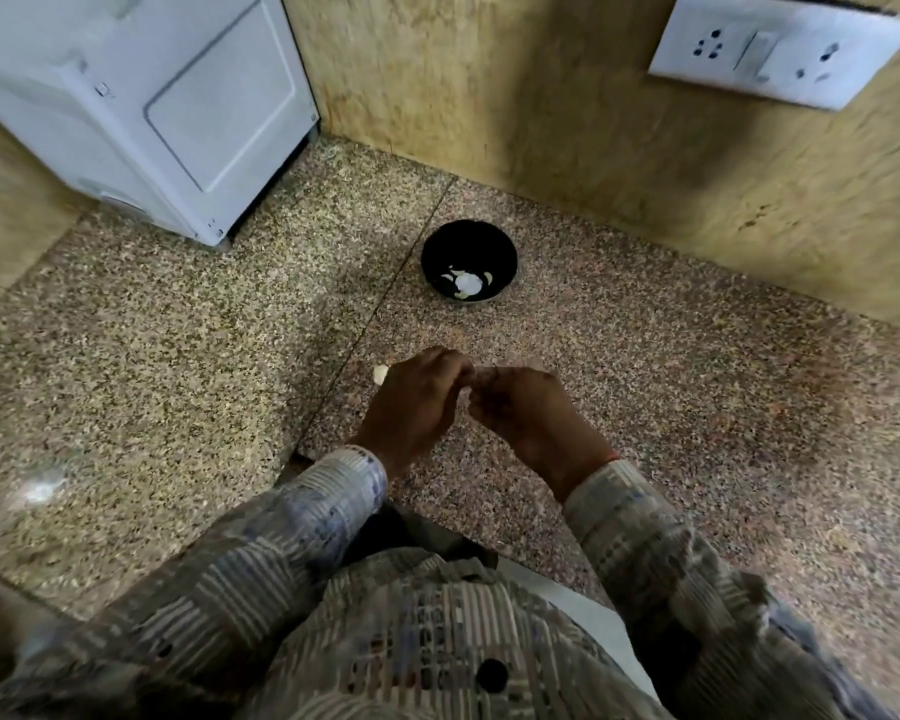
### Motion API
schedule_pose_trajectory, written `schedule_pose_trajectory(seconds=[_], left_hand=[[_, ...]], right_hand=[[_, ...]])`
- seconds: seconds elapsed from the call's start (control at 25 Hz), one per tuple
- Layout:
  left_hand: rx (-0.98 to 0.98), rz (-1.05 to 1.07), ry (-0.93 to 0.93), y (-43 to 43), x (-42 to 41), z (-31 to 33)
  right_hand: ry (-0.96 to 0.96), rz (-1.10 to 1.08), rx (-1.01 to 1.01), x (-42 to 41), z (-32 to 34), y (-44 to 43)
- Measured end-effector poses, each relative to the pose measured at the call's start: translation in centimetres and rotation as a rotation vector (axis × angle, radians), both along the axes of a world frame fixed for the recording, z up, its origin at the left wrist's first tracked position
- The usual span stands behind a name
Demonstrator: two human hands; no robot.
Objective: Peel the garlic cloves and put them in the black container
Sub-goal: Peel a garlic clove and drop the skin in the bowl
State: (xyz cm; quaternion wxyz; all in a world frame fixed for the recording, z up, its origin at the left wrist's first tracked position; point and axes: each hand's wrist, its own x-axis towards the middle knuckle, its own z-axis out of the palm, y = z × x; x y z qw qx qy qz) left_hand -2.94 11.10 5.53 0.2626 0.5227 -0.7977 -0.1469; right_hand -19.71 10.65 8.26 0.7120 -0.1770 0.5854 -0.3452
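A black container [468, 249] stands on the speckled counter near the back wall, with a few pale peeled garlic cloves [467, 284] at its bottom. In front of it my left hand [417, 402] and my right hand [528, 413] meet fingertip to fingertip above the counter, fingers curled together around something small that the hands hide from view. A single pale garlic clove [380, 374] lies on the counter just left of my left hand.
A white appliance [152, 106] stands at the back left. Tan stone walls form a corner behind the container, and a white socket plate [780, 49] hangs on the right wall. The counter's front edge [531, 569] runs by my body.
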Motion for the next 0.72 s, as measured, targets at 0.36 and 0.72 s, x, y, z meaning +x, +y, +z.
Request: schedule_pose_trajectory(seconds=[0.36,0.72], left_hand=[[1.065,0.470,1.515,-0.2,-3.1,5.7],[0.387,0.259,0.733,-0.2,0.0,7.2]], right_hand=[[0.067,-0.114,-0.517,0.3,2.7,0.7],[-0.233,-0.093,-0.309,1.6,5.2,0.9]])
